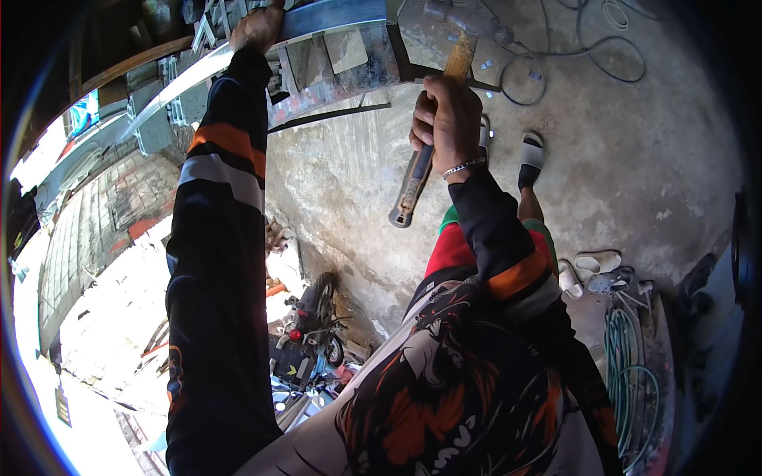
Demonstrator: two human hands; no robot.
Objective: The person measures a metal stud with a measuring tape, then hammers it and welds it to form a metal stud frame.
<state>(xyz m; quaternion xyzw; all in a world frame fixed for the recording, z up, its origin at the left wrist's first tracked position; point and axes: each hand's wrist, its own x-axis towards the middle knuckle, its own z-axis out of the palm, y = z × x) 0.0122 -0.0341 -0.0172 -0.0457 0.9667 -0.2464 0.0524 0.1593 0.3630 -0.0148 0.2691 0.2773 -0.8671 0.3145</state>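
Note:
My right hand [449,120] is wrapped round the handle of a hammer [413,181], in the middle of the view. The hammer is tilted, its dark grip end low and its worn wooden neck rising toward a metal head at the upper edge. At the top left my left hand [258,28] grips a long shiny metal strip [332,17], its arm stretched far out. The strip runs from the top middle down to the left, over a worktable or frame [343,71] of worn metal. The left fingertips are partly hidden.
A thin black cable [591,51] loops over the concrete floor at the upper right. Pale slippers [597,262] and a coiled green hose [619,373] lie at the right. A small motorbike-like vehicle [317,309] and clutter stand lower left, beside a bright brick-paved area [103,214].

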